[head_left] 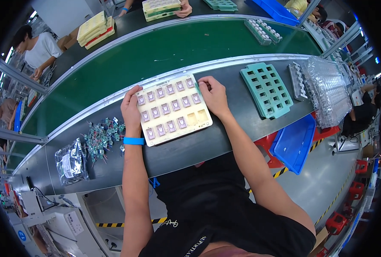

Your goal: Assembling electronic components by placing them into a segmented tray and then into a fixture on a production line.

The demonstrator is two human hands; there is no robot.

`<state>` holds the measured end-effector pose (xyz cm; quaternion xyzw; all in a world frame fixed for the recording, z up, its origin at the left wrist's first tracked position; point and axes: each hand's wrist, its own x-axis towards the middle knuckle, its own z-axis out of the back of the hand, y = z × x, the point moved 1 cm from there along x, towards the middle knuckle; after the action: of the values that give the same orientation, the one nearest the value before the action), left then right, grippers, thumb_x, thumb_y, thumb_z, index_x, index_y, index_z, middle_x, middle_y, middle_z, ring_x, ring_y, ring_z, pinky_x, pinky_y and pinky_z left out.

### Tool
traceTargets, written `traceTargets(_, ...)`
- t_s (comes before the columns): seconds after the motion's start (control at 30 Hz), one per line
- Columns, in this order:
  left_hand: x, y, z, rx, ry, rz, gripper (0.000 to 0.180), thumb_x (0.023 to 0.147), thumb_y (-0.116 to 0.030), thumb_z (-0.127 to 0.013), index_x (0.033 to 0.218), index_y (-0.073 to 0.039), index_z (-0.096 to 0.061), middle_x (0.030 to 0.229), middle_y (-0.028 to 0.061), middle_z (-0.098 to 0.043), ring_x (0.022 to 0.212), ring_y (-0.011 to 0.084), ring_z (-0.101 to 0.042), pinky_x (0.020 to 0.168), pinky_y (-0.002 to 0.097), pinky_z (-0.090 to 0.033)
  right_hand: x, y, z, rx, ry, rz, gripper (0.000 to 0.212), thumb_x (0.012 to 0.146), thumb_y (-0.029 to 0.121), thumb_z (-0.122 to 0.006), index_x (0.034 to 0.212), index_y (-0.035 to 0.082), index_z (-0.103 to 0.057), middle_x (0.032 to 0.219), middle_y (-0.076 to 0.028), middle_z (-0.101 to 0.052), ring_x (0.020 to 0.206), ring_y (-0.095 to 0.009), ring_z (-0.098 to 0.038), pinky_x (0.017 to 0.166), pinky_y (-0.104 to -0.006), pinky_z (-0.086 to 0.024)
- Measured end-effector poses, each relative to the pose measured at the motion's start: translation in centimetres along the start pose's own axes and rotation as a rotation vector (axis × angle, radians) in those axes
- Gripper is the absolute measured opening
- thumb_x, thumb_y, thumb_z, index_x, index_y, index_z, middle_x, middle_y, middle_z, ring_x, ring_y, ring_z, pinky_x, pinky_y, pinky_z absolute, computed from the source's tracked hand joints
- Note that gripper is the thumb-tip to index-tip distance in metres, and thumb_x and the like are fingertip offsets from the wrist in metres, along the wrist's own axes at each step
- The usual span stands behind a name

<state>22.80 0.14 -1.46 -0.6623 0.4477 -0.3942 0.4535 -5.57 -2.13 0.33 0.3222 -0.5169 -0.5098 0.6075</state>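
Observation:
A cream tray (173,130) is in front of me on the dark worktop, with rows of small pinkish-purple rectangular parts (165,109) in its pockets. Two pockets at the right end of its nearest row are bare. My left hand (131,109) closes on the tray's left edge near the far corner; a blue band circles that wrist. My right hand (214,97) grips the opposite edge near the far right corner, its fingers curled. Whether the tray rests flat or is slightly raised, I cannot tell.
Left of the tray lie a heap of small green circuit boards with wires (101,139) and a silvery bag (70,162). To the right are a green pocketed tray (267,91) and clear plastic trays (327,90). Beyond runs a green conveyor (177,47); a blue bin (293,143) stands below.

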Motion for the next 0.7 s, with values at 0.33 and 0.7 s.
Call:
traceTargets(0.33, 0.1, 0.4, -0.3, -0.021, -0.004, 0.012, 0.032, 0.099, -0.005, -0.046, 0.125, 0.005, -0.061, 0.122, 0.0148, -0.065, 0.110, 0.0203, -0.062, 0.097, 0.0307, -0.048, -0.1, -0.1, 0.4, -0.019, -0.026, 0.023, 0.016, 0.092, 0.012, -0.061, 0.096, -0.002, -0.067, 0.084, -0.013, -0.070, 0.072, -0.019, -0.066, 0.068, -0.0320, -0.054)
traceTargets(0.7, 0.2, 0.2, 0.1, 0.027, -0.006, 0.018, 0.033, 0.099, -0.005, -0.044, 0.126, 0.006, -0.060, 0.125, 0.0162, -0.064, 0.114, 0.0218, -0.060, 0.100, 0.0324, -0.047, 0.0, -0.2, -0.1, 0.011, -0.037, 0.066, 0.016, 0.091, 0.013, -0.060, 0.097, -0.001, -0.066, 0.088, -0.015, -0.068, 0.070, -0.022, -0.064, 0.065, -0.0330, -0.051)
